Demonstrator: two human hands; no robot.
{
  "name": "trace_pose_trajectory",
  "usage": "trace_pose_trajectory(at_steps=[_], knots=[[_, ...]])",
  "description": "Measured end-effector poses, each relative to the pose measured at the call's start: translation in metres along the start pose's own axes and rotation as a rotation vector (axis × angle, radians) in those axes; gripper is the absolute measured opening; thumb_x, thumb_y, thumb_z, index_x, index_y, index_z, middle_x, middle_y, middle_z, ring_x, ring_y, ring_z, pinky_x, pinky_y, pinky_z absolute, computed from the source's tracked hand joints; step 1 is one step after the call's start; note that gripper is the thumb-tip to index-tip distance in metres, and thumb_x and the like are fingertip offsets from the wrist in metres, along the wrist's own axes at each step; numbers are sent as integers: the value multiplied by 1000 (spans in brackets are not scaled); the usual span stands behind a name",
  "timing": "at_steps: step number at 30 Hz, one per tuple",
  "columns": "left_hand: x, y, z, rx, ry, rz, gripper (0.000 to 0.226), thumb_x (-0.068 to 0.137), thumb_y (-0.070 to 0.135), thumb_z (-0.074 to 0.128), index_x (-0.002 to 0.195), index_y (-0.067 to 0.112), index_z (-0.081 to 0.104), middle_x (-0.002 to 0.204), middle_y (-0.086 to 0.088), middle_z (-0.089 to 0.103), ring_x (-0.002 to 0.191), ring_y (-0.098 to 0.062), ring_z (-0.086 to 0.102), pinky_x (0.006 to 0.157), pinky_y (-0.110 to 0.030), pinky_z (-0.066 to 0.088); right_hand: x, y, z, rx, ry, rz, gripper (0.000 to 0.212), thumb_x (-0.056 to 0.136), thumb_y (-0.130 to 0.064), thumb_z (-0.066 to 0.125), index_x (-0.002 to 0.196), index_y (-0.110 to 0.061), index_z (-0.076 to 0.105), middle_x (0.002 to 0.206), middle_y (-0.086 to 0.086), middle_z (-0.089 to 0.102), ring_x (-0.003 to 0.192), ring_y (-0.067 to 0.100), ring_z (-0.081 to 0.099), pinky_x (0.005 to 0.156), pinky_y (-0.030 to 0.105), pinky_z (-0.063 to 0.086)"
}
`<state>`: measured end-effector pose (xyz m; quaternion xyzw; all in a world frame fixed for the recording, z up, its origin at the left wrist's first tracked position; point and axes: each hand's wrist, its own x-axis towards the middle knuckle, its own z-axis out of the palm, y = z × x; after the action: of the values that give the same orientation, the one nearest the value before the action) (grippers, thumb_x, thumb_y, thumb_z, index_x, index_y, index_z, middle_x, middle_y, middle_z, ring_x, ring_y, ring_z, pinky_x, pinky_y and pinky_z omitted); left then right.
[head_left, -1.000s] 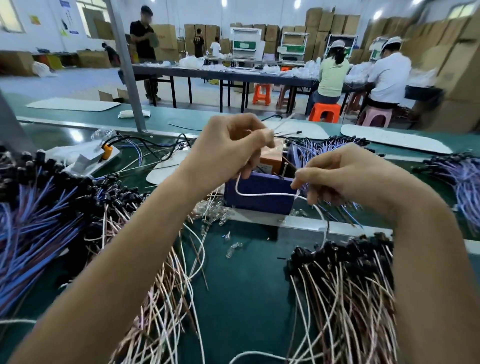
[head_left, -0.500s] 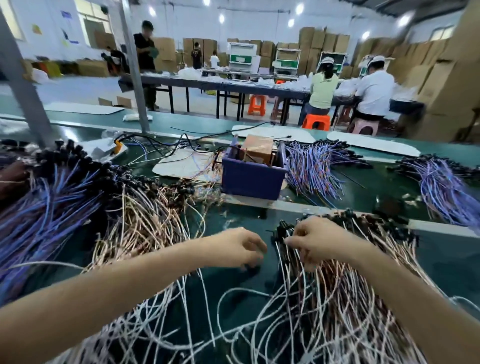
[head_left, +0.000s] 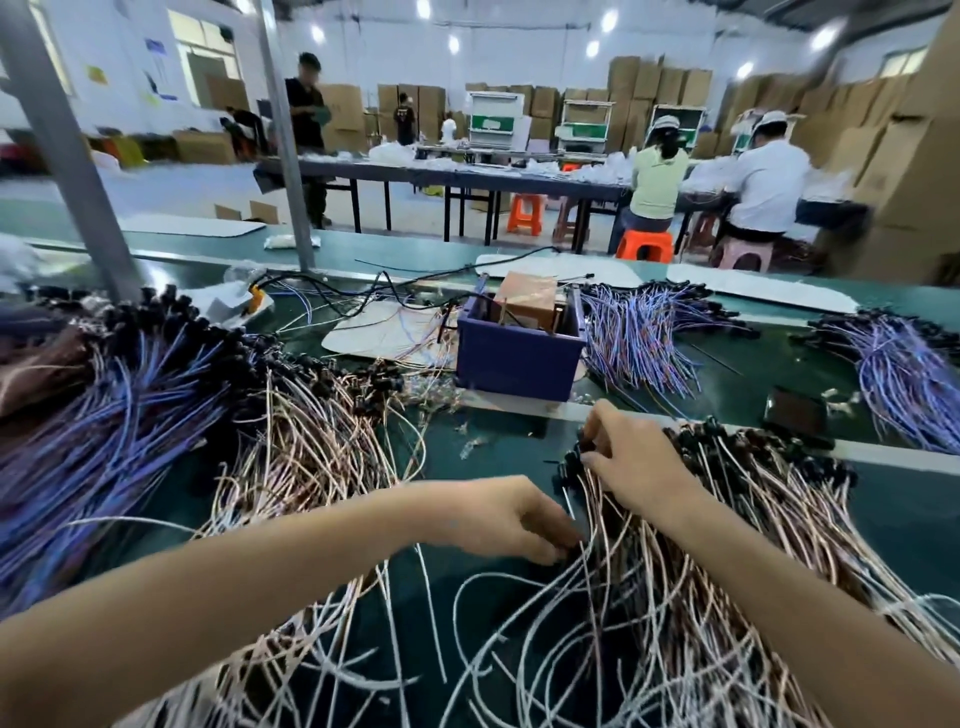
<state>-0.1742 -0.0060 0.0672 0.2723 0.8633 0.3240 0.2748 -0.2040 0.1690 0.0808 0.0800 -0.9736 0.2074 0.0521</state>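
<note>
1. My right grip (head_left: 634, 457) is at the far left corner of the pink-white wire bundle (head_left: 727, 561), with its fingertips pinched on a black plug end (head_left: 574, 464).
2. My left grip (head_left: 498, 519) is nearer me, just beside the bundle's left edge. Its fingers are curled down among the strands, and blur hides whether they hold one.
3. The wires run lengthwise from the plugs on the far side towards me. I judge a strand has to be drawn out along that line, with the right grip leading.
4. Beyond both grips, well apart, a blue bin (head_left: 519, 358) stands on the desk (head_left: 519, 457). It holds a brown carton (head_left: 527, 299) and a few thin upright pieces.
</note>
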Motion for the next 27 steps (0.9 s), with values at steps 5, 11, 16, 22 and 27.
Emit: trace_pose_trajectory(at_steps=[5, 11, 16, 22, 27], knots=[[-1, -45, -86, 442, 517, -236, 24, 92, 9, 55, 111, 12, 68, 114, -5, 68, 103, -16, 62, 98, -31, 47, -2, 7, 7, 45, 5, -21, 19, 87, -16, 69, 104, -9, 66, 99, 7, 67, 98, 22, 60, 89, 29, 45], [2, -101, -118, 990, 521, -601, 33, 95, 17, 52, 128, 18, 56, 131, -10, 52, 128, -32, 38, 103, -45, 36, -4, -9, 16, 261, -87, -46, 7, 85, -18, 69, 89, -13, 71, 76, -1, 67, 63, 4, 58, 60, 5, 39], [4, -102, -125, 1028, 587, -448, 38, 93, -1, 52, 124, 19, 61, 115, -7, 63, 111, -26, 56, 91, -39, 49, -5, -9, 14, 602, -198, 89, 7, 88, -13, 65, 84, -11, 70, 72, 6, 69, 54, 10, 62, 55, 19, 44], [-15, -25, -131, 504, 1060, 137, 41, 92, -2, 56, 130, 12, 56, 109, -8, 68, 97, -16, 64, 94, -27, 51, 1, -35, 3, 1285, -370, 298, 24, 99, -20, 49, 106, 0, 60, 68, 12, 70, 51, 14, 62, 48, 17, 47], [-30, 76, -90, 213, 805, 548, 43, 85, -1, 65, 123, 17, 61, 95, 3, 69, 85, -5, 67, 81, -9, 51, 12, -83, -14, 1897, -333, 469, 32, 102, -29, 39, 95, -4, 57, 71, 9, 68, 50, 14, 64, 34, 16, 43]])
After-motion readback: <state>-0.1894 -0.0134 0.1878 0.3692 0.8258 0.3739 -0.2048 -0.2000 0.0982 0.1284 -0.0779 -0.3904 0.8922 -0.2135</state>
